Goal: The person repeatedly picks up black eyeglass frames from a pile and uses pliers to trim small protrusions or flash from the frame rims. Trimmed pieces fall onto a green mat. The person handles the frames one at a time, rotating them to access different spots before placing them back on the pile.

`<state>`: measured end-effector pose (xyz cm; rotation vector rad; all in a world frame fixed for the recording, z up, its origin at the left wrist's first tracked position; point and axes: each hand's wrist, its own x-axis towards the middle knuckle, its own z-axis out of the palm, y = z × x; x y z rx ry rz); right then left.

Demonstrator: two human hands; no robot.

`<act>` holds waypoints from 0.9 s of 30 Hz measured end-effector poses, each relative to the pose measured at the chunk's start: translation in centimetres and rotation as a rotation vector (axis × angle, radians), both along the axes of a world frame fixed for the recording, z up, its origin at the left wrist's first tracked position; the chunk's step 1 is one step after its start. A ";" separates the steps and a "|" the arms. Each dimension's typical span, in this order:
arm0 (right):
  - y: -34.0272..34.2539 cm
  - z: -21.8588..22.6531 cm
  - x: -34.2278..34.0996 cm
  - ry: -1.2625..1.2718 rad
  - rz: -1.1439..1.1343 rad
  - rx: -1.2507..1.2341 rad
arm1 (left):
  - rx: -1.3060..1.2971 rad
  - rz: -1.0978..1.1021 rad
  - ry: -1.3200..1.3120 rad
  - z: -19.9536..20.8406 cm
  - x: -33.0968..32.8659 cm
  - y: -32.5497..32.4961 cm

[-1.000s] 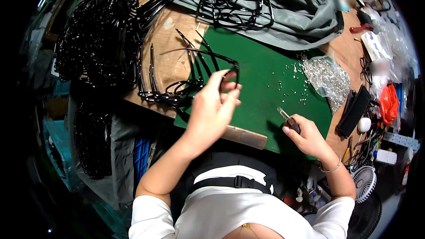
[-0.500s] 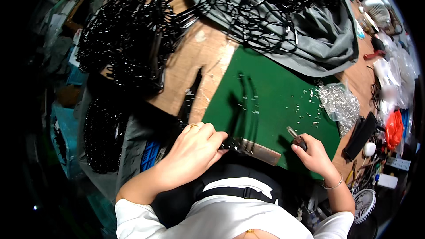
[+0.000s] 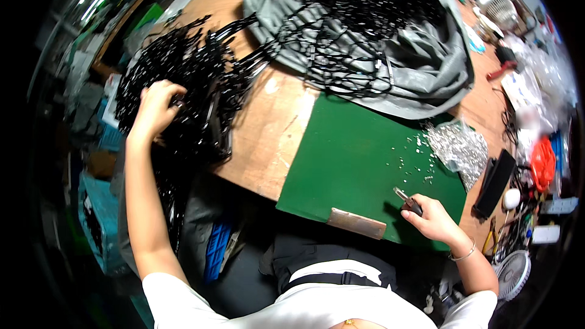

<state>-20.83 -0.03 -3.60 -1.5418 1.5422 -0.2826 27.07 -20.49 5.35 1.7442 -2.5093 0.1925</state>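
Left hand [image 3: 157,106] at the pile of thin glossy black pieces [image 3: 201,79], heaped at the left of the wooden table [image 3: 271,137]; its fingers are curled, and whether they grasp a piece cannot be told. Right hand [image 3: 436,219], over the green mat [image 3: 347,152], has its fingers closed round the dark handle of 1 small hand tool [image 3: 400,194], near the loose silvery bits [image 3: 420,161]. For sound handling, in judgement, 1 piece is best pinched by a free end and drawn out slowly, since the pieces appear interlocked and could snag or bend; the tool is best held steady, its tip clear of the bits. Orientation: the tool's long axis runs obliquely, from the grip at lower right to the pale tip at upper left, pointing away from the body; the black pieces share no single axis, though several at the pile's right side slant up and rightward, toward the grey cloth [image 3: 426,94]
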 end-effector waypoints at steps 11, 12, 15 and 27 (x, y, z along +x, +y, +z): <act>-0.1 -0.9 -0.4 0.092 0.016 -0.002 | -0.171 -0.329 0.516 -8.6 -25.2 0.3; 0.0 -0.4 0.1 0.075 0.049 -0.009 | -0.181 -0.221 0.418 -11.2 -24.8 -1.0; 1.6 -0.7 -0.8 0.025 0.051 -0.112 | -0.133 -0.139 0.320 -14.3 -27.1 -1.9; 2.9 -0.3 2.1 0.532 0.217 -0.432 | 1.148 -0.081 1.824 -0.5 -26.8 10.1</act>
